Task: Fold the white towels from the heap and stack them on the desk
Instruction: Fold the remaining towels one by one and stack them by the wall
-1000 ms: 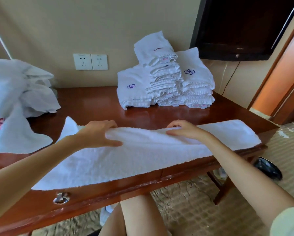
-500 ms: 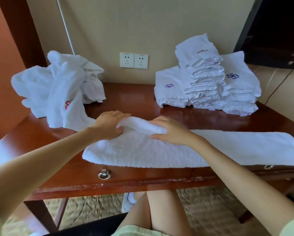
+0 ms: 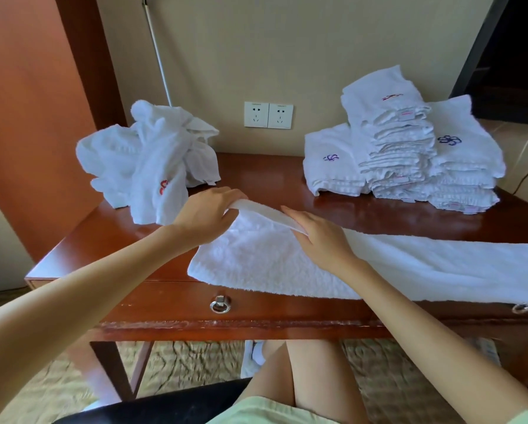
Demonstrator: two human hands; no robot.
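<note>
across glossy counter (image 3: 265, 179), lifted towel (image 3: 281, 264) end pinched in left grip (image 3: 207, 218), right grip (image 3: 321, 240) flat-fingered on it; risks crooked fold, or dragging long tail off front edge.

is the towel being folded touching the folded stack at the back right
Apart. The head view shows a strip of bare desk running between the far edge of the spread towel and the base of the folded stack.

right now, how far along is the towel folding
Well along. Done: a tall folded stack sits back right on the desk. In hand: one long towel lies across the front; the left hand grips its raised end, the right hand touches the same edge. Left: the crumpled heap back left, several towels by the look.
</note>
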